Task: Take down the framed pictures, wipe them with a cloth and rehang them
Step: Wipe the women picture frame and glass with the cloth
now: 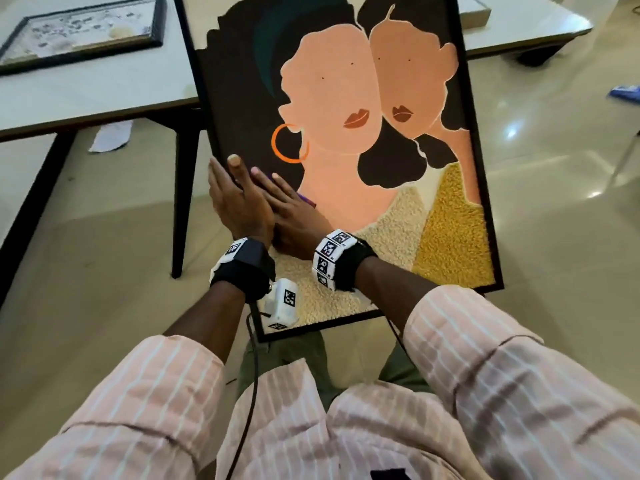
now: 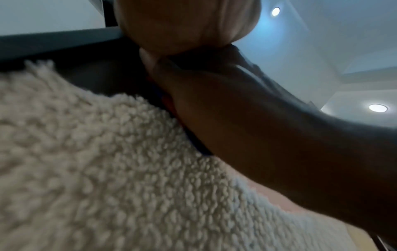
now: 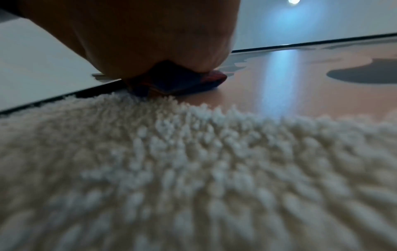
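Observation:
A large black-framed picture [image 1: 346,98] of two faces, with tufted cream and yellow patches at its bottom, leans from my lap up against a table. My left hand [image 1: 225,171] holds its left edge, thumb lying on the front face and fingers along the frame's side. My right hand [image 1: 287,209] lies flat on the picture just beside the left hand and presses a dark purple-blue cloth [image 1: 307,200] against the surface. In the right wrist view the folded cloth [image 3: 182,83] shows under the palm, at the border of the cream tufting [image 3: 193,161]. Most of the cloth is hidden.
A smaller black-framed picture [image 1: 83,32] lies flat on the white table [image 1: 104,98] at the left. Another frame's corner [image 1: 478,12] sits on a second table [image 1: 540,27] at the back right. A white scrap [image 1: 110,135] and a blue item [image 1: 627,93] lie on the tiled floor.

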